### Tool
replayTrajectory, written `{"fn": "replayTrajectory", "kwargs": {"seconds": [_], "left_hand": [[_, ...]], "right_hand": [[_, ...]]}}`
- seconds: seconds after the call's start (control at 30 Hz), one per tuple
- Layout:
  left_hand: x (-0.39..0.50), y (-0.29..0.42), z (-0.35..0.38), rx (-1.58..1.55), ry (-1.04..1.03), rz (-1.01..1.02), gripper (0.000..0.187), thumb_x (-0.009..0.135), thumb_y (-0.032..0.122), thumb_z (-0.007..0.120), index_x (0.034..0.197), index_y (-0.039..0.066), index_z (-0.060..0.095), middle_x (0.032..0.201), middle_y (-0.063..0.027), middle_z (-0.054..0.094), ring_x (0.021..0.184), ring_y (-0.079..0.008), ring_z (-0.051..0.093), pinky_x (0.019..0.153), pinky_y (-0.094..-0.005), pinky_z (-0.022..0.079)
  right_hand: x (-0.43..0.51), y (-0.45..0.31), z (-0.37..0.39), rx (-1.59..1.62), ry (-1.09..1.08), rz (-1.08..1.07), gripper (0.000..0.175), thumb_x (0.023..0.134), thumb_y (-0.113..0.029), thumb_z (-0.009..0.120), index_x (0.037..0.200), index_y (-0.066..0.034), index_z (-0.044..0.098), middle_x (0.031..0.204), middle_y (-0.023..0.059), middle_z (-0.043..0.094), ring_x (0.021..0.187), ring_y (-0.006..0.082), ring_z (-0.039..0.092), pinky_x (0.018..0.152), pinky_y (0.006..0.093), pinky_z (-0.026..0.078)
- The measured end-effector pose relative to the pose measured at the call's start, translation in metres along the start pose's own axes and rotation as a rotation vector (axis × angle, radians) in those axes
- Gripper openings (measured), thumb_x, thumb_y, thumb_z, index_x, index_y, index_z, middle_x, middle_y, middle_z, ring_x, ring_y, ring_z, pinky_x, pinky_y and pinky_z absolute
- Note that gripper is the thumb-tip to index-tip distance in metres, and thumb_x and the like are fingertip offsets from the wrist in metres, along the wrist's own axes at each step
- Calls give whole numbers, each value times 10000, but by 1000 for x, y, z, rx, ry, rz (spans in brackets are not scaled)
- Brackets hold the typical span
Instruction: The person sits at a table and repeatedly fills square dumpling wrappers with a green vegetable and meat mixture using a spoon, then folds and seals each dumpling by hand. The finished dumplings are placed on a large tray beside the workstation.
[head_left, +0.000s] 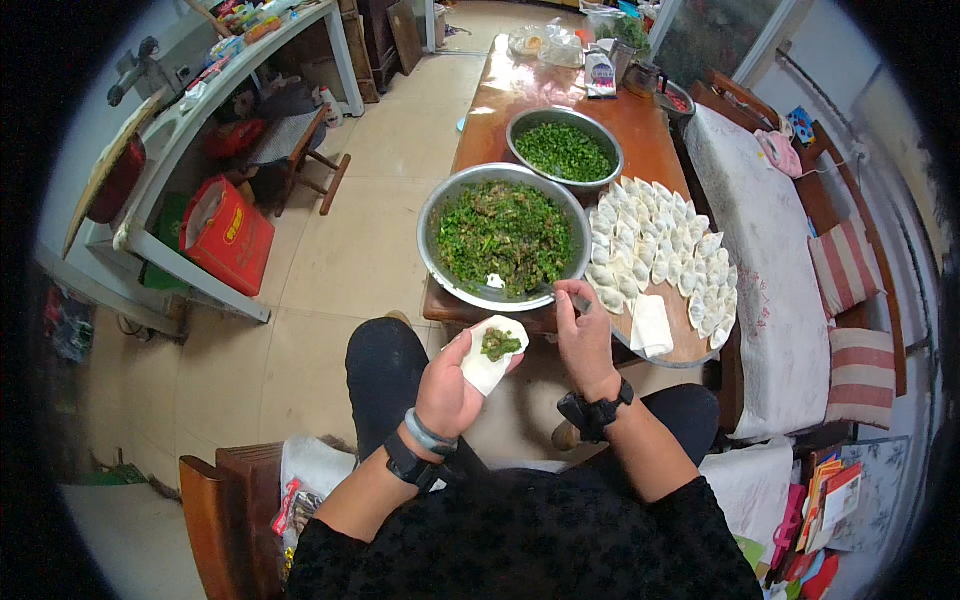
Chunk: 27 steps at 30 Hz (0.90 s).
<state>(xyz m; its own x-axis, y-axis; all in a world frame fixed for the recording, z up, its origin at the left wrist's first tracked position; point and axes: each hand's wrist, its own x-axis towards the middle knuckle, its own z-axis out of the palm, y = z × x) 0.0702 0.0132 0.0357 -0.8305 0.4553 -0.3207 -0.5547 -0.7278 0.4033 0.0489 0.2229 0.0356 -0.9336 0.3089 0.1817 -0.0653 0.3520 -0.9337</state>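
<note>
On my left hand (455, 382) lies a pale dough wrapper (480, 373) with a small mound of green filling (499, 344) on it. My right hand (585, 334) grips the handle of a utensil at the near right rim of a large metal bowl (429, 259); its working end cannot be made out. That bowl contains chopped greens mixed with a brownish filling (499, 232). Right of it, a round board (679, 341) carries many folded dumplings (637, 232) and a small stack of wrappers (651, 326). A second metal bowl (616, 161) with chopped greens (562, 152) stands behind.
Both bowls and the board rest on a long wooden table (495, 97). Plastic bags (561, 46), a printed packet (600, 73) and a glass jug (643, 79) stand at its far end. A covered wooden bench (750, 225) runs along the right; a red bag (232, 236) is at left.
</note>
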Motion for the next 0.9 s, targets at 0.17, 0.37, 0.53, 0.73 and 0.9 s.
{"fn": "replayTrajectory", "kwargs": {"seconds": [0.17, 0.37, 0.53, 0.73, 0.9], "left_hand": [[-10, -8, -7, -6, -28, -37, 516, 1172, 283, 278, 1495, -74, 465, 1485, -219, 574, 1358, -366, 581, 1169, -532, 479], [-15, -24, -11, 11, -72, -114, 537, 1171, 300, 259, 1501, -78, 450, 1486, -232, 567, 1362, -369, 574, 1177, -521, 474], [-19, -32, -13, -51, -49, -188, 517, 1169, 277, 280, 1507, -83, 435, 1483, -232, 564, 1356, -366, 577, 1196, -516, 454], [-19, -36, -21, -69, -51, -232, 469, 1171, 272, 318, 1473, -59, 458, 1425, -203, 595, 1299, -323, 614, 1168, -477, 482], [-20, -32, -18, -14, -25, -217, 327, 1133, 218, 490, 1346, -4, 601, 1271, -114, 678, 1179, -246, 661, 1097, -412, 513]], "right_hand": [[-26, 2, -7, 148, 64, 223, 229, 1047, -127, 655, 1203, 36, 616, 980, 89, 710, 853, 125, 682, 731, 255, 549], [-68, -11, -29, 538, -451, 717, 247, 1084, -224, 618, 1096, 22, 633, 929, 84, 730, 707, 107, 655, 605, 250, 568], [-84, -10, -30, 172, -320, 356, 136, 1039, -122, 666, 1052, 14, 673, 928, 56, 738, 755, 111, 679, 672, 271, 573], [-96, -14, -28, -70, -351, -322, 180, 891, -8, 735, 1062, -16, 678, 1157, 141, 720, 1108, 369, 689, 956, 411, 563], [-89, -18, -30, -195, -520, -640, 223, 867, 53, 697, 1073, -17, 645, 1305, 190, 656, 1292, 386, 626, 1066, 448, 539]]}}
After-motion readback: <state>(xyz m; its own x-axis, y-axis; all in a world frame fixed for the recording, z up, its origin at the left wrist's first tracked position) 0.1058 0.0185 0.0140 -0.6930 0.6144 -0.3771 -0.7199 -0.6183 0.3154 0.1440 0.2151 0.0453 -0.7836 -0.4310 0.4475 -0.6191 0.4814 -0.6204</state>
